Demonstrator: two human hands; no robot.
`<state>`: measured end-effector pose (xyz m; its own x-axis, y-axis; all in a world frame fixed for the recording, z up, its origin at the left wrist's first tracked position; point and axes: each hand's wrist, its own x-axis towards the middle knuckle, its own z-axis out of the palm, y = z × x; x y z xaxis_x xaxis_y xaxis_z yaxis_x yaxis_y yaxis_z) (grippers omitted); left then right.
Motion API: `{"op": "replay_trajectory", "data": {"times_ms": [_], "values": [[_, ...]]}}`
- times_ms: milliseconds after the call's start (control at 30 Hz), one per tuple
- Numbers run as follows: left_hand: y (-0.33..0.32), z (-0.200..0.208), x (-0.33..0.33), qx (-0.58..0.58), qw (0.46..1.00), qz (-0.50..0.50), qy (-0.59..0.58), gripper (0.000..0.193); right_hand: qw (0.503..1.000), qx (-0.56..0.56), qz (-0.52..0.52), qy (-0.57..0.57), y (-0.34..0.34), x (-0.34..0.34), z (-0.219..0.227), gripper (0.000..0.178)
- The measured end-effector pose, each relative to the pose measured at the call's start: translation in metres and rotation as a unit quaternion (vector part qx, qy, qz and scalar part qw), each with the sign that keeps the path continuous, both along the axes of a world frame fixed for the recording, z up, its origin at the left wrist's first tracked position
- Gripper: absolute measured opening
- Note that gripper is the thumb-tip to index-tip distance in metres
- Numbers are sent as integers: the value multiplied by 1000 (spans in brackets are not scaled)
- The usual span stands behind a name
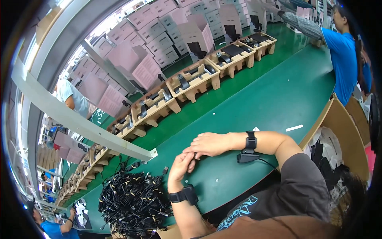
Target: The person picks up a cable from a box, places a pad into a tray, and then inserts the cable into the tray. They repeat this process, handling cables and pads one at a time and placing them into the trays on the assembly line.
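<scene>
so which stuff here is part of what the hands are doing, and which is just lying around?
In use:
- left hand and right hand, fingers meeting on a small dark item, too small to identify
- pile of bundled black cables nearest the left hand

Lying about:
- cardboard trays on the conveyor
- white slip on the green table
- pink boxes

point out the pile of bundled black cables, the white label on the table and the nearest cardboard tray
pile of bundled black cables (133,203), head view, middle of heap
white label (294,128), head view, centre of strip
nearest cardboard tray (155,108), head view, front wall

Pile of cables (133,203) on table (278,99), left of both hands; trays (191,81) in a row behind; box (338,131) right.
</scene>
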<state>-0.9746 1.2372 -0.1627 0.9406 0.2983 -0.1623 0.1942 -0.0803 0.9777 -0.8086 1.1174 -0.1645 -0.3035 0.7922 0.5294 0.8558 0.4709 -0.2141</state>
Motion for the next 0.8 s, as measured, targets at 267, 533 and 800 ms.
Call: {"op": "replay_trajectory", "data": {"times_ms": [267,533,800], "values": [[-8,-19,18,142,965,204,-83,17,905,168,-390,7,-32,120,65,21],[-10,-19,26,259,937,233,-10,14,792,104,-582,-149,-20,261,114,19],[1,-24,13,228,944,238,-32,13,728,-103,-541,-409,36,275,126,11]]}}
